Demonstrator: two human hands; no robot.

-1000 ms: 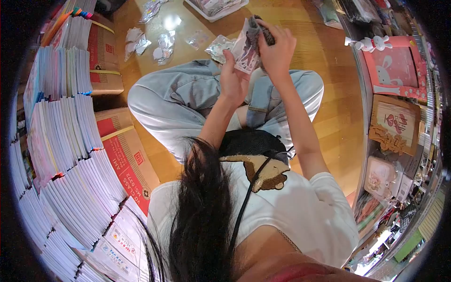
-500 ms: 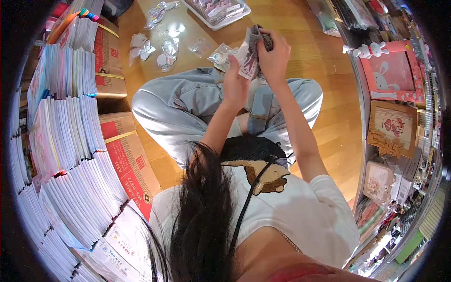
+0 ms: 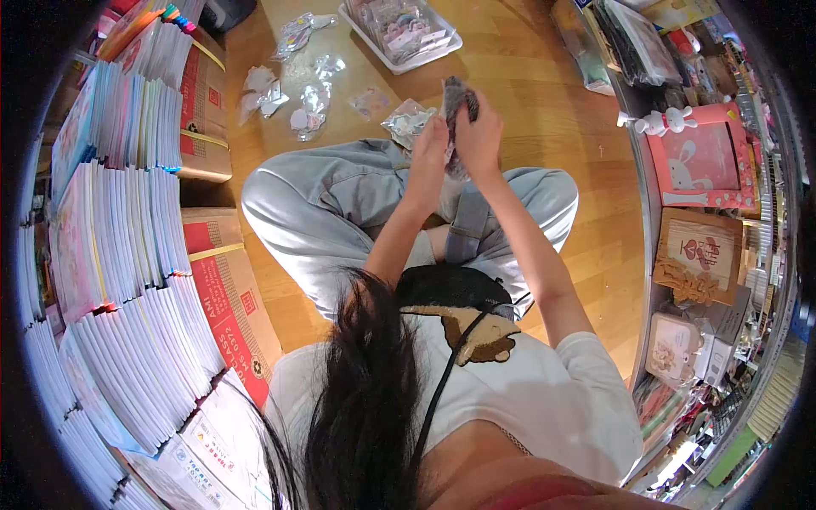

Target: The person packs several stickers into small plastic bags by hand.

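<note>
Grey fuzzy cloth (image 3: 452, 104), mottled, crumpled, bunched between hands (image 3: 478, 140).

The left forearm (image 3: 396, 236) and right forearm (image 3: 534, 236) slant toward each other, bringing the hands close together at upper centre of the frame. The left hand (image 3: 427, 160) has its thumb raised; the right hand (image 3: 478, 141) curls its fingers inward, its back partly facing the camera.

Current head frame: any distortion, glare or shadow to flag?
Head view: fisheye curves the shelf edge at right, corners go black; same view: white glare spots among the clear packets, soft shadow across the shirt; same view: gray cloth at left hand and right hand too small for fine detail.
</note>
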